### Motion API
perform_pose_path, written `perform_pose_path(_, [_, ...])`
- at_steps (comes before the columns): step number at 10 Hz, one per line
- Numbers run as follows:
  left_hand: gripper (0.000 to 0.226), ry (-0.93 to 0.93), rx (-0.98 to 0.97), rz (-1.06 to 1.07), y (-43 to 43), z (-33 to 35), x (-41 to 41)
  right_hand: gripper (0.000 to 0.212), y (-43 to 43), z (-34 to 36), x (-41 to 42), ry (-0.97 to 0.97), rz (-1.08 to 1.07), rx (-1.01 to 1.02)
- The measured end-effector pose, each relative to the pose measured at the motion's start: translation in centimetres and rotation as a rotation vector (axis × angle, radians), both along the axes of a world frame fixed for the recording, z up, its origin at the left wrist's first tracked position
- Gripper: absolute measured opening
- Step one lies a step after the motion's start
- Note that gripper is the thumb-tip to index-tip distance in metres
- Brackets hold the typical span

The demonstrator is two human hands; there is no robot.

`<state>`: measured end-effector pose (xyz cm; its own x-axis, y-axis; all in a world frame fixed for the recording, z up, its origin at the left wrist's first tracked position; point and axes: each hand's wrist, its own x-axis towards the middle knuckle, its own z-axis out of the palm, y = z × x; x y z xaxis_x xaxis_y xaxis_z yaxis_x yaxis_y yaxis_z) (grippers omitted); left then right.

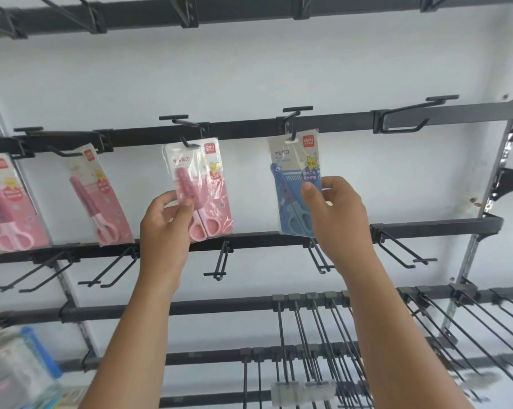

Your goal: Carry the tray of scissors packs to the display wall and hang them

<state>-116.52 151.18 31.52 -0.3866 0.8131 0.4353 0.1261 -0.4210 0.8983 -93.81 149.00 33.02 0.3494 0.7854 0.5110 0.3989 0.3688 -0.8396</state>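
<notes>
A pink scissors pack (200, 184) hangs from a black hook (187, 141) on the second rail of the display wall. My left hand (165, 222) pinches its lower left part. To the right, a blue scissors pack (290, 178) hangs on another hook (292, 134), and my right hand (335, 211) grips its lower right side, thumb on the front. Two more pink packs (100, 196) (9, 208) hang further left on the same rail. The tray is out of sight.
Black rails (426, 228) cross the white wall, with bare hooks (405, 252) below the packs and a dense row of long hooks (323, 349) lower right. A metal upright (482, 219) stands at the right. Blurred goods (16, 367) sit at lower left.
</notes>
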Motion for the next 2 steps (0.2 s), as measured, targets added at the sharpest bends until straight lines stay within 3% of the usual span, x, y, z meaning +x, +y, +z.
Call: perform_pose_path(2, [0.021, 0.113, -0.012, 0.109, -3.0, -0.6, -0.6, 0.039, -3.1, -0.8, 0.1, -0.282, -0.214, 0.047])
